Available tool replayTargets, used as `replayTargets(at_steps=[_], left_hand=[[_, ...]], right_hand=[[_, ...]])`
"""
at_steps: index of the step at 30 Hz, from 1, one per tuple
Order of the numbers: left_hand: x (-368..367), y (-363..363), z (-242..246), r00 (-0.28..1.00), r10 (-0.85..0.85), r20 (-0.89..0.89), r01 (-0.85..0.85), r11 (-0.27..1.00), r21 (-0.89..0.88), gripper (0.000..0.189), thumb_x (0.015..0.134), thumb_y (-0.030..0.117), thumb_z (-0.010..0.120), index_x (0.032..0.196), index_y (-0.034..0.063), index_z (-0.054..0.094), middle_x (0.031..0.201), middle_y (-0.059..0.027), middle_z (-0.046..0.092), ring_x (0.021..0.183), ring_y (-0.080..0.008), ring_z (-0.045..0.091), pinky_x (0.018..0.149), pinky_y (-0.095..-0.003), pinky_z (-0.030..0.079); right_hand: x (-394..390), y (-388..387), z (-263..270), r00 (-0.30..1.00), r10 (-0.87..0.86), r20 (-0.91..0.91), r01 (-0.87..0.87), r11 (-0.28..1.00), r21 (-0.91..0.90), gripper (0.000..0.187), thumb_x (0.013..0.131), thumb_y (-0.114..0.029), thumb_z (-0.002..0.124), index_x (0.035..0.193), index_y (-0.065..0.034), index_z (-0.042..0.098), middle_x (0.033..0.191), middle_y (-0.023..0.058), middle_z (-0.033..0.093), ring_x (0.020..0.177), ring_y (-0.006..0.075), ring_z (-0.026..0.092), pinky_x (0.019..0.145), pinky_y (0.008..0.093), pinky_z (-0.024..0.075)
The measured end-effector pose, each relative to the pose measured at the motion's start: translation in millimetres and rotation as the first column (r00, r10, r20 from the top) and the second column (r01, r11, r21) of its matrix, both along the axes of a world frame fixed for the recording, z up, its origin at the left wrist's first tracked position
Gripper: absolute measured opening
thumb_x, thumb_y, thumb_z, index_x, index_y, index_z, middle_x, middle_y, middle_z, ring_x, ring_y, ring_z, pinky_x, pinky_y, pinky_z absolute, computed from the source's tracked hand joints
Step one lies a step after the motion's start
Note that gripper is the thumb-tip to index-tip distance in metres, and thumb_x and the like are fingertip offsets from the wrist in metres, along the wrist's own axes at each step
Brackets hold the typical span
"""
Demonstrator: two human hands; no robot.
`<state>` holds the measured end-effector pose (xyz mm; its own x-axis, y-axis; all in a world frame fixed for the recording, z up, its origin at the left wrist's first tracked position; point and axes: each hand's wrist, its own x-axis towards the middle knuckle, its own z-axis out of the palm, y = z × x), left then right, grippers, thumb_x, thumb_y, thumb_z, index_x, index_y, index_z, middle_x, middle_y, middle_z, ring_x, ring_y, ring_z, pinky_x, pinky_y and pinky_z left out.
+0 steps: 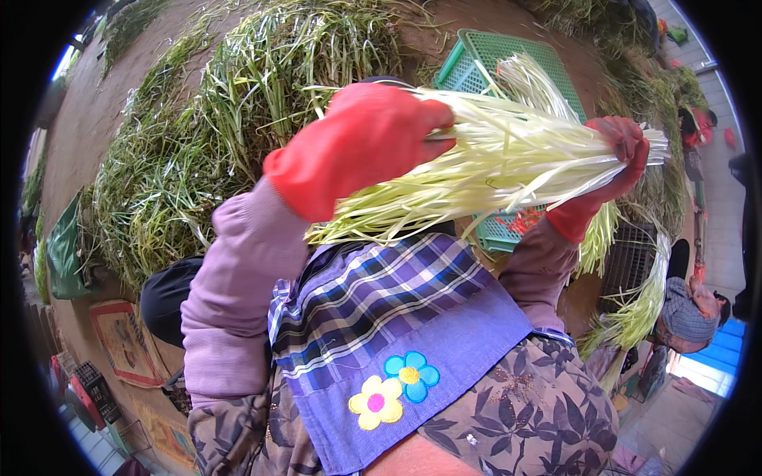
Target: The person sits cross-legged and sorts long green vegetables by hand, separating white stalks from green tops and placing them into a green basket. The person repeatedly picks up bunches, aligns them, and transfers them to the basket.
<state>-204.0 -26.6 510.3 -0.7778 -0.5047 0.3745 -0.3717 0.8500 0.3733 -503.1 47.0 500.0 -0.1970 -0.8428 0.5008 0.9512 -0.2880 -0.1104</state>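
A thick bundle of pale yellow, long-leaved stalks (506,154), which look like blanched chives, stretches across in front of my chest. My right hand (622,143), in a red rubber glove, is closed around its white stem end. Over the loose leafy end is my left hand (369,143), also red-gloved and blurred. Its fingertips touch the upper leaves, but whether they grip any cannot be told. Beyond the bundle, more pale stalks (536,83) lie in a green plastic basket (506,44). Red ties (524,220) show below the bundle.
A large heap of green leafy waste (196,149) covers the ground ahead and left. At the right, a person (690,315) sits near another pale bundle (631,321) and a dark crate (628,256). A green sack (62,256) and a patterned mat (125,342) lie left.
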Motion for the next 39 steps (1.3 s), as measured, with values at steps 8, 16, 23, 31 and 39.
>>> replayTargets(at_steps=[8, 16, 23, 31, 39], left_hand=[[87, 2, -10, 0.995, 0.002, 0.102, 0.015, 0.985, -0.169, 0.02, 0.082, 0.027, 0.073, 0.074, 0.0091, 0.067, 0.063, -0.0078, 0.058, 0.056, -0.024, 0.058, 0.051, -0.0354, 0.044], [135, -4, 26, 0.426, 0.835, 0.35, -0.621, 0.551, -0.558, 0.034, 0.082, 0.023, 0.072, 0.114, 0.013, 0.066, 0.096, -0.0075, 0.07, 0.083, -0.0261, 0.068, 0.069, -0.034, 0.054], [12, 41, -14, 0.985, 0.022, 0.169, 0.053, 0.903, -0.427, 0.053, 0.083, 0.011, 0.059, 0.131, 0.0336, 0.055, 0.082, 0.0009, 0.061, 0.072, -0.0174, 0.06, 0.057, -0.0336, 0.049], [7, 25, -13, 0.984, -0.177, 0.023, 0.172, 0.905, -0.39, 0.019, 0.073, 0.018, 0.062, 0.092, 0.02, 0.064, 0.081, 0.0014, 0.057, 0.071, -0.0178, 0.057, 0.062, -0.0328, 0.046], [156, -5, -27, 0.793, 0.604, 0.077, -0.524, 0.741, -0.419, 0.023, 0.079, 0.009, 0.064, 0.101, 0.013, 0.067, 0.094, -0.0062, 0.067, 0.08, -0.0243, 0.065, 0.065, -0.0363, 0.053]], right_hand=[[10, -16, -18, 0.998, 0.061, 0.025, -0.062, 0.996, 0.069, 0.012, 0.091, -0.016, 0.057, 0.091, -0.0047, 0.055, 0.066, -0.0044, 0.045, 0.06, 0.0084, 0.043, 0.072, 0.027, 0.0395], [5, -15, -24, 0.995, -0.075, 0.069, 0.066, 0.989, 0.129, 0.013, 0.091, -0.018, 0.06, 0.092, -0.0054, 0.057, 0.067, -0.0056, 0.047, 0.062, 0.0076, 0.043, 0.075, 0.0274, 0.04], [10, -17, -19, 0.992, -0.111, 0.066, 0.099, 0.981, 0.167, 0.015, 0.091, -0.02, 0.06, 0.092, -0.0061, 0.057, 0.067, -0.0062, 0.047, 0.063, 0.0071, 0.044, 0.075, 0.0281, 0.0408], [11, -12, -22, 0.985, -0.154, 0.075, 0.139, 0.975, 0.172, 0.015, 0.09, -0.02, 0.06, 0.093, -0.0061, 0.056, 0.069, -0.0052, 0.048, 0.065, 0.0071, 0.045, 0.076, 0.0286, 0.0406], [3, 0, -33, 0.994, -0.095, -0.052, 0.101, 0.986, 0.135, 0.025, 0.089, -0.026, 0.062, 0.104, -0.0061, 0.056, 0.083, -0.0012, 0.053, 0.08, 0.0116, 0.052, 0.09, 0.0328, 0.0393]])
